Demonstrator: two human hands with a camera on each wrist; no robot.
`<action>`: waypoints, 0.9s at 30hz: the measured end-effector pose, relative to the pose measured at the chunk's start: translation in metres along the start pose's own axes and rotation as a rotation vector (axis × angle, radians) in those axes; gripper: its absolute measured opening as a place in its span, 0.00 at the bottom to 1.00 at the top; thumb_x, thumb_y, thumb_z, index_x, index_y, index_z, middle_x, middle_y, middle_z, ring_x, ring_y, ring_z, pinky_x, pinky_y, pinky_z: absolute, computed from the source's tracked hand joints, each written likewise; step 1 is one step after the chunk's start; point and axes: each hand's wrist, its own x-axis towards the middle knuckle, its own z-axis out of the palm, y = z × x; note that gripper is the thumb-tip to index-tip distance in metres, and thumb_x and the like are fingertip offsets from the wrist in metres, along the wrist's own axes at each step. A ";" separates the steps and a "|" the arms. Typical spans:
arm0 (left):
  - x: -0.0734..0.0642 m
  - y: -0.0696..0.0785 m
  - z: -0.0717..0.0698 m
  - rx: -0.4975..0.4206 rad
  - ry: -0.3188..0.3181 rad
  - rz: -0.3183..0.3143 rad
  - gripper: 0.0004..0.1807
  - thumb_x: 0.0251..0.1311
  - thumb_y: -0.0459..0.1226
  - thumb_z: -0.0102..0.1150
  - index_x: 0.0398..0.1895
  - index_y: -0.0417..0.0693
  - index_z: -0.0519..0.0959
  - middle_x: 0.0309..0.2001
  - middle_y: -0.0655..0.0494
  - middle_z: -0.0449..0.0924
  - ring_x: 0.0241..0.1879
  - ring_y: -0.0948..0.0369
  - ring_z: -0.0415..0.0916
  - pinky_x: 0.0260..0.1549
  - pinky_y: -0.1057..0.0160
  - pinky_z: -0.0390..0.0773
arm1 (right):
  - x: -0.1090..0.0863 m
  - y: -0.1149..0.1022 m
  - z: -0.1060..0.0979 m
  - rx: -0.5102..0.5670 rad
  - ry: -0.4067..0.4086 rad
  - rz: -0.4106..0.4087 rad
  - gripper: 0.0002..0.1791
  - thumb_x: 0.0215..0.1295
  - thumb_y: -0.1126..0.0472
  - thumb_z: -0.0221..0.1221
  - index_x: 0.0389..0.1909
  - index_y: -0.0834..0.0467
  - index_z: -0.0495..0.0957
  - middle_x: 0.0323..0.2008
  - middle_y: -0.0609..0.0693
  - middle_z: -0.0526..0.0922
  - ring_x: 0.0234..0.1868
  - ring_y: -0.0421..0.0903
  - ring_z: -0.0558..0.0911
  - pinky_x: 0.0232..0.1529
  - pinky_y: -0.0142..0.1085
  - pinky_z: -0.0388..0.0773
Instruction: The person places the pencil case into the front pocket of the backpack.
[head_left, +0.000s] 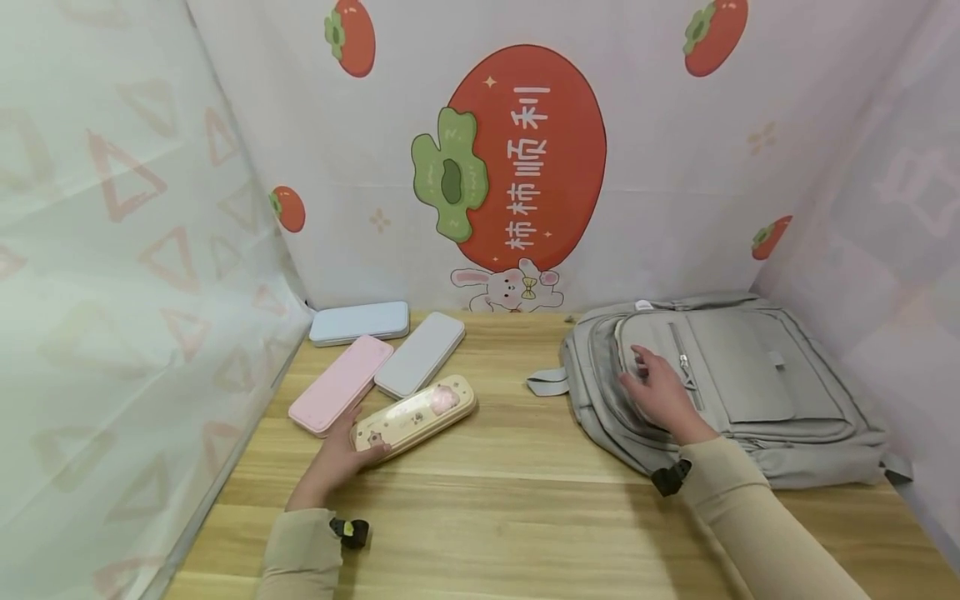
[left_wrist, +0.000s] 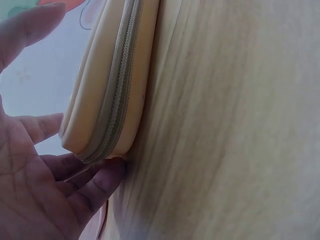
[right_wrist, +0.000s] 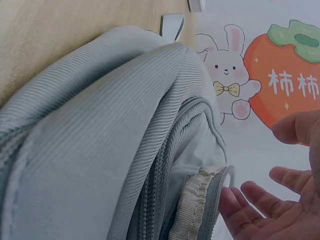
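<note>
My left hand (head_left: 335,460) is at the near left end of a cream zippered pencil case (head_left: 415,419), which has a clear panel and a pink picture on its lid. In the left wrist view, fingertips touch the rounded end of the case and the thumb stands apart from it. Over a grey backpack (head_left: 810,458) lying on the table at the right, my right hand (head_left: 663,396) has its fingers spread. The right wrist view shows the fingertips against the edge of its unzipped front pocket (right_wrist: 202,200), thumb away from the cloth.
Beyond the cream case lie a pink case (head_left: 341,383), a grey-white case (head_left: 422,354) and a light blue case (head_left: 360,323). A grey strap loop (head_left: 549,382) sticks out from the backpack's left side. Printed cloth walls (head_left: 660,208) enclose the wooden table (head_left: 510,517).
</note>
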 end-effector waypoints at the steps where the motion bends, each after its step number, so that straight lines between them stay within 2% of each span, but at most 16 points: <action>1: 0.000 0.000 0.000 -0.002 0.000 -0.002 0.57 0.59 0.42 0.74 0.79 0.26 0.47 0.77 0.25 0.47 0.76 0.32 0.44 0.72 0.35 0.50 | 0.001 0.000 0.001 0.004 -0.002 0.005 0.35 0.77 0.59 0.56 0.76 0.72 0.56 0.64 0.76 0.68 0.62 0.71 0.72 0.58 0.65 0.71; 7: 0.000 0.000 0.002 -0.002 0.002 -0.003 0.56 0.58 0.40 0.75 0.79 0.26 0.48 0.77 0.25 0.47 0.76 0.31 0.45 0.72 0.35 0.50 | 0.007 0.002 0.004 0.000 -0.006 0.033 0.36 0.75 0.61 0.57 0.75 0.73 0.57 0.62 0.75 0.70 0.61 0.71 0.73 0.57 0.64 0.72; 14: 0.001 -0.007 0.003 -0.049 -0.007 -0.048 0.56 0.59 0.38 0.74 0.79 0.28 0.47 0.77 0.26 0.47 0.76 0.33 0.46 0.73 0.37 0.48 | 0.011 0.009 0.012 -0.006 -0.007 0.053 0.36 0.71 0.63 0.59 0.74 0.75 0.59 0.58 0.75 0.73 0.58 0.69 0.75 0.57 0.62 0.73; 18: 0.002 -0.010 0.004 -0.072 -0.013 -0.056 0.53 0.59 0.37 0.74 0.78 0.26 0.50 0.75 0.25 0.52 0.74 0.34 0.52 0.73 0.37 0.51 | 0.012 0.015 0.018 -0.045 -0.002 0.037 0.36 0.68 0.66 0.59 0.73 0.75 0.60 0.50 0.71 0.76 0.49 0.65 0.76 0.51 0.58 0.74; 22: 0.005 -0.012 0.004 -0.070 0.021 -0.009 0.49 0.58 0.36 0.75 0.75 0.26 0.57 0.71 0.26 0.61 0.70 0.37 0.61 0.71 0.40 0.57 | 0.015 0.018 0.020 -0.082 0.031 -0.011 0.34 0.66 0.69 0.60 0.71 0.76 0.63 0.42 0.65 0.75 0.41 0.59 0.73 0.45 0.56 0.72; 24: 0.007 -0.012 0.005 -0.063 0.038 0.006 0.47 0.57 0.35 0.76 0.74 0.27 0.60 0.69 0.28 0.65 0.68 0.39 0.64 0.70 0.41 0.59 | 0.016 0.018 0.021 -0.097 0.052 -0.030 0.33 0.64 0.71 0.60 0.69 0.76 0.64 0.41 0.65 0.76 0.41 0.59 0.73 0.46 0.56 0.72; 27: 0.008 -0.011 0.005 -0.036 0.044 -0.004 0.48 0.56 0.34 0.77 0.74 0.27 0.60 0.68 0.29 0.66 0.66 0.40 0.65 0.69 0.40 0.59 | 0.016 0.019 0.023 -0.108 0.058 -0.033 0.32 0.63 0.74 0.58 0.69 0.76 0.65 0.43 0.67 0.77 0.43 0.62 0.76 0.48 0.58 0.74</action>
